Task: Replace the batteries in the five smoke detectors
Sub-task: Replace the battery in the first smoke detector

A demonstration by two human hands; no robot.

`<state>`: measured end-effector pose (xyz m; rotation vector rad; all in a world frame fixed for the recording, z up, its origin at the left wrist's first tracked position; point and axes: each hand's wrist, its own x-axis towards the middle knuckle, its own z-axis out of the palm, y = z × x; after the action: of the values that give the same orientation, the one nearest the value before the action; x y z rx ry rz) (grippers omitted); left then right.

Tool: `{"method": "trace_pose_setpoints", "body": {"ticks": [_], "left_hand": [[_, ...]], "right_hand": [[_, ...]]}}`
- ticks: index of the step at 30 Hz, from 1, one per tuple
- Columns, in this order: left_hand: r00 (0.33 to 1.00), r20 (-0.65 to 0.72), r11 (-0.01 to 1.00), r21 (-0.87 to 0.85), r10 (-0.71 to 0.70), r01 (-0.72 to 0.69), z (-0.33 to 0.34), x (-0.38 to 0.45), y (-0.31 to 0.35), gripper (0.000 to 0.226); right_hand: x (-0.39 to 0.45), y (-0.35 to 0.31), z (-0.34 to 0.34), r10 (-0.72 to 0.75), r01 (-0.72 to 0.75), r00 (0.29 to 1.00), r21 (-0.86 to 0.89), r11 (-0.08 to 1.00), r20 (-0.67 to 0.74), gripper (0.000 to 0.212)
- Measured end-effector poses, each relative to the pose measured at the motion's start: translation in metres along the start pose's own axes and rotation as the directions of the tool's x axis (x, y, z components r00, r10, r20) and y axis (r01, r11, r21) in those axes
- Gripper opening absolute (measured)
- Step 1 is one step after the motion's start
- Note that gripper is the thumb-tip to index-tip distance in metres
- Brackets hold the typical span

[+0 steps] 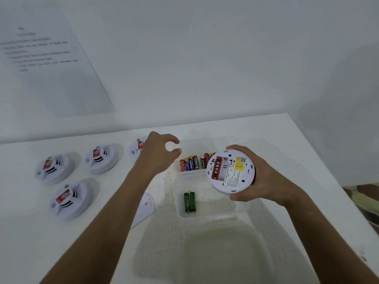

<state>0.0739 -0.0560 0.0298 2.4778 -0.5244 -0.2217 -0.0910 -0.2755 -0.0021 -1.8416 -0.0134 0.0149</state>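
Observation:
My right hand (264, 177) grips a round white smoke detector (230, 171) held back side up over the trays. Its open battery bay shows one red battery (217, 168) and an empty slot beside it. My left hand (159, 152) hovers to the left of a clear tray of assorted batteries (191, 162), fingers loosely curled, thumb and forefinger apart, holding nothing. Two green batteries (189, 201) lie in a nearer clear tray (213, 214). Several more detectors rest face up on the table at left, among them three (53, 168), (101, 157), (69, 199).
A white detector cover (146, 206) lies under my left forearm. A fourth detector (137, 149) is partly hidden behind my left hand. A clear container with a pale green lid (223, 247) sits near the front. The table edge runs diagonally at right. A printed sheet (47, 58) hangs on the wall.

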Motion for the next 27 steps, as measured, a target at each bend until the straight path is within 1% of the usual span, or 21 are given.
{"method": "trace_pose_setpoints", "body": {"ticks": [2,4,5,9,11,13,14,17,22,25,27], "left_hand": [[0.986,0.163,0.994,0.111,-0.017,-0.001,0.003,0.016,-0.007,0.03],[0.944,0.327,0.983,0.184,-0.036,-0.027,0.008,0.027,-0.008,0.037],[0.927,0.372,0.977,0.213,-0.051,-0.032,0.011,0.03,-0.006,0.041],[0.877,0.467,0.939,0.338,-0.112,-0.06,0.018,0.04,0.004,0.05],[0.861,0.496,0.918,0.385,-0.117,-0.097,0.021,0.043,0.007,0.041],[0.864,0.491,0.911,0.397,-0.107,-0.113,0.026,0.046,0.004,0.023],[0.869,0.484,0.914,0.39,-0.102,-0.109,0.027,0.046,0.002,0.022],[0.884,0.455,0.925,0.37,-0.103,-0.083,0.029,0.044,0.003,0.036],[0.923,0.366,0.973,0.229,-0.12,0.036,0.028,0.041,0.005,0.034],[0.962,0.256,0.986,0.157,-0.096,0.057,0.024,0.038,0.005,0.027],[0.988,0.135,0.99,0.125,-0.076,0.059,0.021,0.034,0.005,0.022]], "right_hand": [[0.0,0.001,-0.002,0.0,0.0,1.0,0.012,1.0,-0.007,0.098],[0.001,0.001,-0.003,-0.003,0.003,1.0,0.018,1.0,-0.009,0.099],[0.002,0.0,-0.004,-0.003,0.003,1.0,0.016,1.0,-0.008,0.099],[0.003,0.002,-0.005,-0.003,0.003,1.0,0.016,1.0,0.0,0.099],[0.002,0.004,-0.006,-0.006,0.006,1.0,0.016,1.0,0.001,0.098],[0.002,0.005,-0.007,-0.007,0.007,1.0,0.017,1.0,-0.001,0.098],[0.002,0.006,-0.007,-0.006,0.006,1.0,0.018,1.0,-0.001,0.099],[0.002,0.007,-0.007,-0.001,0.001,1.0,0.018,1.0,-0.006,0.1],[0.002,0.007,-0.006,-0.003,0.004,1.0,0.012,1.0,-0.001,0.098],[0.002,0.005,-0.006,-0.004,0.004,1.0,0.01,1.0,0.007,0.099],[0.003,0.003,-0.005,-0.005,0.005,1.0,0.008,1.0,0.011,0.099]]}}
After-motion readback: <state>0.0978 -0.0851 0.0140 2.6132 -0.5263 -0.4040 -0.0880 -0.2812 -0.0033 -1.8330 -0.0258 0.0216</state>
